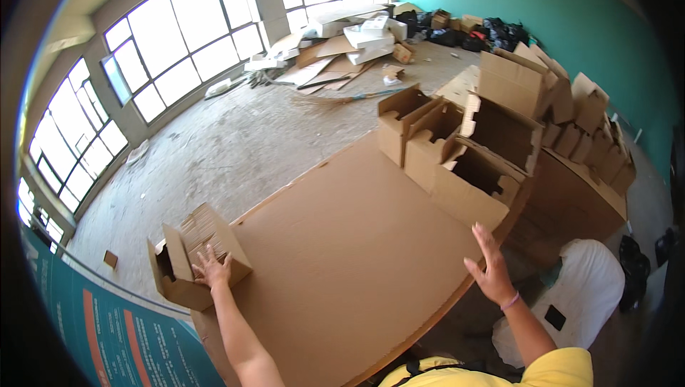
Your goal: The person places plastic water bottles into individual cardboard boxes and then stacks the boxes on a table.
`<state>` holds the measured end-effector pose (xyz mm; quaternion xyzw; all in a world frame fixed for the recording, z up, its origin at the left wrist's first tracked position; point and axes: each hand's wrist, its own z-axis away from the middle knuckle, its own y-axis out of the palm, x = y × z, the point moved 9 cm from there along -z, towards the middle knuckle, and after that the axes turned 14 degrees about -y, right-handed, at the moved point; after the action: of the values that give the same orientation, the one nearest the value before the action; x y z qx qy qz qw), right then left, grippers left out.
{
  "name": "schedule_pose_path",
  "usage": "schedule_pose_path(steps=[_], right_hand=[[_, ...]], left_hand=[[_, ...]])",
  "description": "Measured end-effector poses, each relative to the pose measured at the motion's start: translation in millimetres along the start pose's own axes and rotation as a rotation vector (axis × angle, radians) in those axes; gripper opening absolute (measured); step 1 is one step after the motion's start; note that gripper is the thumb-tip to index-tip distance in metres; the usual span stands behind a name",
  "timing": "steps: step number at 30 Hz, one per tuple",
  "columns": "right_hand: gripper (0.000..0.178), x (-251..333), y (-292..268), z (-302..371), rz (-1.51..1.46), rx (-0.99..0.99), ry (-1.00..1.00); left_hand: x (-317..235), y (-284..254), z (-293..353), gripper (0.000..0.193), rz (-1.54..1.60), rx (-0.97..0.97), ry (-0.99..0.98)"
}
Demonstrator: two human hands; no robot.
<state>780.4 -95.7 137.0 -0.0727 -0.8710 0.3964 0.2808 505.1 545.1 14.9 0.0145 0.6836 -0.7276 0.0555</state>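
Note:
My left hand (212,267) rests with spread fingers on a small brown cardboard box (235,253) at the left end of the cardboard-covered table (342,230). Beside it another open-topped box (168,273) stands at the table's left edge. Over the right edge hangs my right hand (489,264), fingers apart and nothing in them. Nearest to it is an open cardboard box (464,191), one of several grouped at the table's far right end. A larger open box (503,130) sits behind that one.
Right of the table, more boxes (606,148) fill a big carton (581,194). A white sack (592,273) with a dark flat object (554,317) stands lower right. A teal printed panel (114,323) borders the left. Foam and cardboard scraps (342,52) and a broom (335,99) lie farther off.

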Motion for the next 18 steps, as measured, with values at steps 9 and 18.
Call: schedule_pose_path(steps=[9,18], right_hand=[[0.061,-124,-34,-59,0.403,0.168,-0.07],[0.015,-164,26,-53,0.418,0.39,-0.087]], left_hand=[[32,-40,159,0.074,0.413,-0.264,0.462],[151,-33,253,0.036,0.551,-0.188,0.417]])
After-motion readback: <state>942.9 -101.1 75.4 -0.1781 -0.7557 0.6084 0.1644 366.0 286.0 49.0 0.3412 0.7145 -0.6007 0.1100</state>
